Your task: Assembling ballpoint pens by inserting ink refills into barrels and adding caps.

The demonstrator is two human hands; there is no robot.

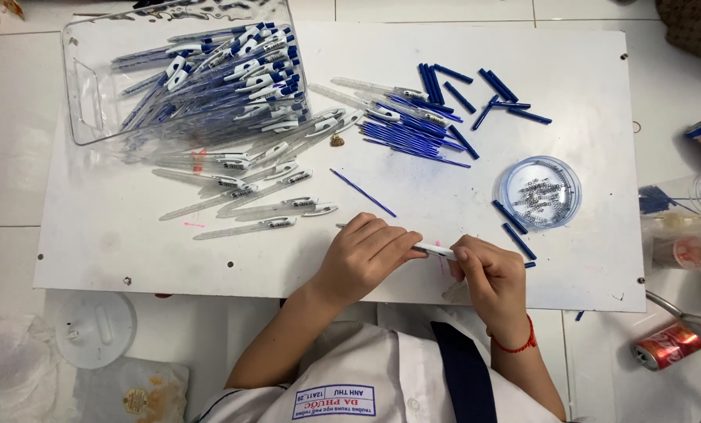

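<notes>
Your left hand (364,254) is curled over a clear pen barrel (437,251) at lower centre of the frame, fingers clenched around it on the white board (523,47). Your right hand (487,278) pinches the same barrel's other end, thumb and fingertips closed on it just beside the left. Up in the upper left, a clear plastic bin (84,102) holds a heap of finished blue-and-white pens (233,66). Loose empty barrels (249,207) fan out below it. Centre top, thin blue refills (413,133) lie bundled, with blue caps (484,98) scattered to their right. A round clear dish (538,192) of small springs sits right of centre, near your right hand.
</notes>
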